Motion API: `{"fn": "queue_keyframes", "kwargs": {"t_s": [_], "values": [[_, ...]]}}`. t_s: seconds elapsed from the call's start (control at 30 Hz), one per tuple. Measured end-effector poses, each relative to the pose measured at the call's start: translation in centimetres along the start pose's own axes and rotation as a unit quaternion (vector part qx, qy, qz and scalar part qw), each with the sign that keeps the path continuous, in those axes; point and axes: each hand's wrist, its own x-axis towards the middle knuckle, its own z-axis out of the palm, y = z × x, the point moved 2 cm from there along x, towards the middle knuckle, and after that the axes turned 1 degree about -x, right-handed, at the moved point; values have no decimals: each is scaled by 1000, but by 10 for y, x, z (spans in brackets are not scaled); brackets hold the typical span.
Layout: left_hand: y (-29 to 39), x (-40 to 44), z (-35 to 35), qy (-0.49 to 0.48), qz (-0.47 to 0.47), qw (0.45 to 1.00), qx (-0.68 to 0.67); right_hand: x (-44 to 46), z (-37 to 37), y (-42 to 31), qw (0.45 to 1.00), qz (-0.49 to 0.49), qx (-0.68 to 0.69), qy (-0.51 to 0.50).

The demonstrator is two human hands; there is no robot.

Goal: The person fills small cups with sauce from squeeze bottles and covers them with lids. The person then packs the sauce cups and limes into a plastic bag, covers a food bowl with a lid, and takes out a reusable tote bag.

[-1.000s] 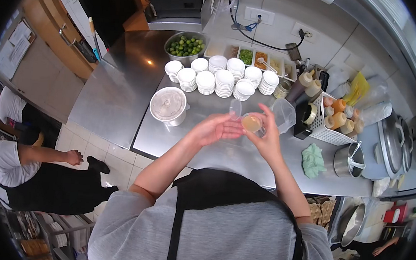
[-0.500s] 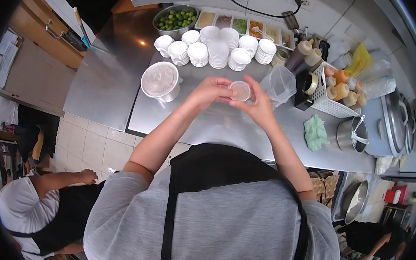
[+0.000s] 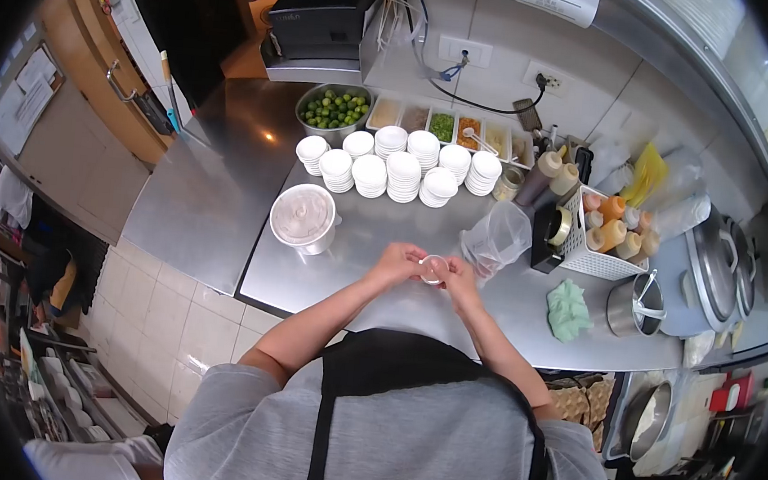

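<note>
Between both hands is a small clear plastic sauce cup, its round top facing up. My left hand grips its left side with bent fingers, and my right hand pinches the opposite side. Whether a separate lid sits on it is too small to tell. Just beyond my right hand stands a translucent plastic bag or container with something clear inside. A white lidded tub is to the left of my hands. Several stacks of small white dishes line the counter ahead.
Along the back are a pot of limes, trays of toppings and a printer. To the right lie a green cloth, a metal pot and a white basket of sauce bottles. A person's sleeve shows lower left.
The view has tilted upward, showing more of the back wall and printer. My hands have drawn nearer my body, fingers closer around the cup. The person at left is now mostly out of view.
</note>
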Motion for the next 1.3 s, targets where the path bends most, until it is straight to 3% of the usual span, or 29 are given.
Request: {"fn": "queue_keyframes", "kwargs": {"t_s": [0.17, 0.2, 0.23, 0.27, 0.33, 0.37, 0.43, 0.47, 0.6, 1.13, 1.23, 1.3], "values": [[5, 6, 0, -22, -24, 999, 23, -6, -2, 4, 1000, -2, 24, 14], [25, 11, -7, -14, 50, 979, 198, -4, -4, 10, 1000, -4, 20, 5], [52, 15, -13, -6, 122, 923, 366, 0, -6, 16, 1000, -6, 17, -3], [108, 8, -17, 39, 137, 928, 345, 4, -8, 26, 1000, -7, 17, -4], [186, 29, -45, 153, 320, 888, 293, 9, -11, 48, 972, -13, -232, -35], [233, 35, -56, 57, 448, 873, 183, 4, -10, 49, 972, -13, -233, -36], [300, 22, -64, 186, 542, 807, 142, -11, -5, 39, 939, -66, -334, -49], [320, 21, -67, 110, 588, 798, 74, -10, -5, 47, 917, -101, -386, -27], [348, 11, -73, 81, 513, 846, -123, -14, -5, 47, 920, -150, -361, 0], [342, -11, -68, 88, 475, 868, -115, -23, -3, 33, 888, -200, -413, 39], [333, -8, -67, 118, 495, 855, -102, -34, -10, -8, 893, -259, -366, 18], [316, -3, -62, 255, 620, 737, 86, -51, -34, -77, 885, -309, -346, 35]]}}
